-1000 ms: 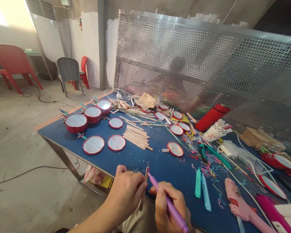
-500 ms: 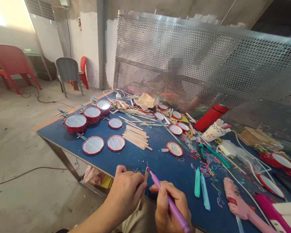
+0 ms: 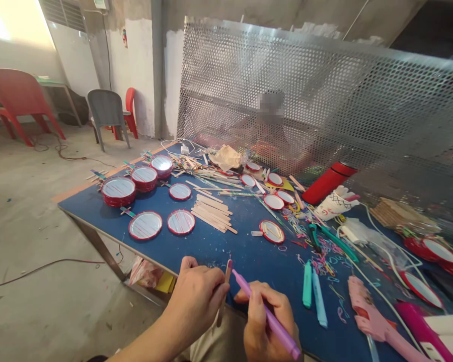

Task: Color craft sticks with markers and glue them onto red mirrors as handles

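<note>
Near the front edge of the blue table, my left hand [image 3: 198, 289] grips a wooden craft stick [image 3: 227, 275] upright between thumb and fingers. The stick's upper end is coloured purple. In my right hand [image 3: 270, 314] is a purple marker [image 3: 275, 327], held like a pen with its tip by the stick's coloured end. Whether tip and wood touch I cannot tell. Beyond my hands lies a row of plain craft sticks [image 3: 211, 213]. A red-rimmed round disc [image 3: 272, 232] with short stick pieces on it sits to their right.
Red-rimmed drum-like discs [image 3: 118, 190] stand stacked at the left. A green highlighter [image 3: 307, 284], a blue highlighter [image 3: 319, 299] and a pink glue gun [image 3: 373, 311] lie at right, near coloured rubber bands. A red bottle [image 3: 329, 182] leans by the perforated metal panel [image 3: 305, 95].
My right hand and the purple marker have shifted slightly right and down. My left hand keeps its hold on the craft stick in nearly the same place.
</note>
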Action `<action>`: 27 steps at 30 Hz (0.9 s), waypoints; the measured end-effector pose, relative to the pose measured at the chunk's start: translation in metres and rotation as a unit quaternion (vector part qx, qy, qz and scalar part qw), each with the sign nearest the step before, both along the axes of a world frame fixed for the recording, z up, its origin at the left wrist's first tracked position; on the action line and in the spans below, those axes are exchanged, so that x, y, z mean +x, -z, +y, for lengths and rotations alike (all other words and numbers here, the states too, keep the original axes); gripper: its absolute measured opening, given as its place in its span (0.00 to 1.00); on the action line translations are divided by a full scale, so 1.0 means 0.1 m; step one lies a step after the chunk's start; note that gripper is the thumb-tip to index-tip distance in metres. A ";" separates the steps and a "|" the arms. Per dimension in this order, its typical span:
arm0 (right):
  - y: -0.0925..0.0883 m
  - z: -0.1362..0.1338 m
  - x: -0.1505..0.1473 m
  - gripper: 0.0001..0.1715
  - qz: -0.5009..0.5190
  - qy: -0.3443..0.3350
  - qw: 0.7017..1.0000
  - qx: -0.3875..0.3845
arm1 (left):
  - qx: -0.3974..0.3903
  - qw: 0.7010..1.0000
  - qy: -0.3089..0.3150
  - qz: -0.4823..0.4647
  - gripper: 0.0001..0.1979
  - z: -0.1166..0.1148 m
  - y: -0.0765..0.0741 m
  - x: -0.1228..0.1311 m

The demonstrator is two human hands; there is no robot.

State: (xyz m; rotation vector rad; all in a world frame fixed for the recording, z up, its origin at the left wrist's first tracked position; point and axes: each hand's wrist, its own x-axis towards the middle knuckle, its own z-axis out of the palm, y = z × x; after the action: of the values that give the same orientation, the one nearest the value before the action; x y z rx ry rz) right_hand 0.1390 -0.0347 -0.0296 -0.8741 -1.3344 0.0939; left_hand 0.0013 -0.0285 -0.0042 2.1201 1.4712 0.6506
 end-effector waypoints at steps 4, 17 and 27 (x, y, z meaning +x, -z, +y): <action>-0.01 -0.01 0.00 0.05 -0.001 -0.010 1.000 0.006 | 0.009 1.000 0.001 -0.003 0.16 0.00 0.00 0.00; 0.00 0.00 0.03 0.05 -0.020 -0.002 1.000 -0.007 | 0.014 1.000 0.004 -0.007 0.17 0.00 0.01 0.00; 0.02 -0.01 0.03 0.05 -0.020 -0.009 1.000 0.000 | 0.012 1.000 0.002 -0.003 0.17 0.00 0.00 0.01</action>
State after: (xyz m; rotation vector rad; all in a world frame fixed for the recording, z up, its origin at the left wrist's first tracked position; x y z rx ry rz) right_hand 0.1416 -0.0359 -0.0315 -0.8687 -1.3804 0.0903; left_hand 0.0022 -0.0290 -0.0043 2.1376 1.4619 0.6755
